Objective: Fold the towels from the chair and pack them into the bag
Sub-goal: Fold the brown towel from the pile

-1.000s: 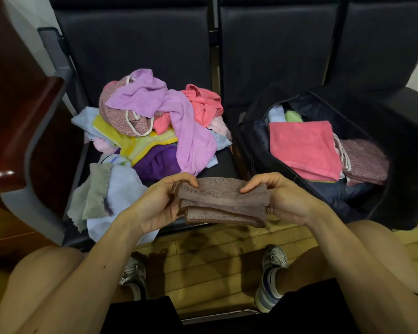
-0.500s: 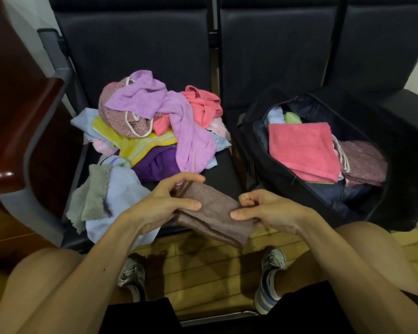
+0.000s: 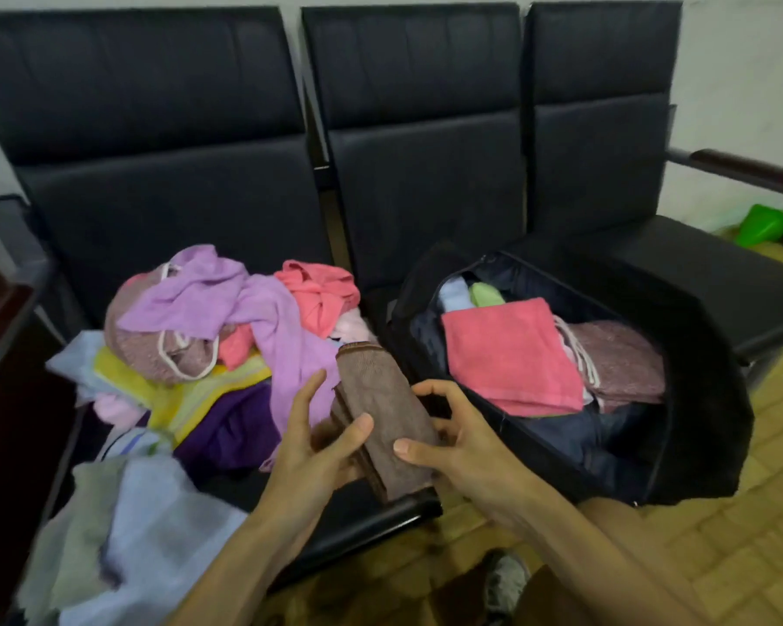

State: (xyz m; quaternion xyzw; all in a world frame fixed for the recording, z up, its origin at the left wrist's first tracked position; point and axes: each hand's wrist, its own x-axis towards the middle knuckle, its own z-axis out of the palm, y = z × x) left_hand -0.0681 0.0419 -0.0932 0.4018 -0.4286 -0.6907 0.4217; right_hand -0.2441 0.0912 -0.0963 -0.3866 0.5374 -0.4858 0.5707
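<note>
A folded brown towel [image 3: 383,408] stands on end between my hands, over the front edge of the left black chair [image 3: 154,183]. My left hand [image 3: 313,445] holds its left side, thumb laid across the cloth. My right hand [image 3: 453,449] grips its right side, fingers curled behind and thumb in front. On that chair lies a heap of unfolded towels [image 3: 227,336]: lilac, coral, yellow, purple, pale blue. To the right the open black bag [image 3: 697,399] sits on the middle chair, with a folded pink towel [image 3: 511,354] and a mauve one [image 3: 620,359] inside.
A pale blue and grey cloth [image 3: 132,526] hangs off the left chair's front. A dark wooden armrest [image 3: 1,309] stands at the far left. A third black chair [image 3: 606,128] is at right, a green object [image 3: 765,228] on the floor beyond. My shoe [image 3: 507,576] rests on wooden flooring.
The towel was folded over once more and turned from lying flat to standing on end. My hands lifted it toward the bag. My head has tilted up, showing the chair backs.
</note>
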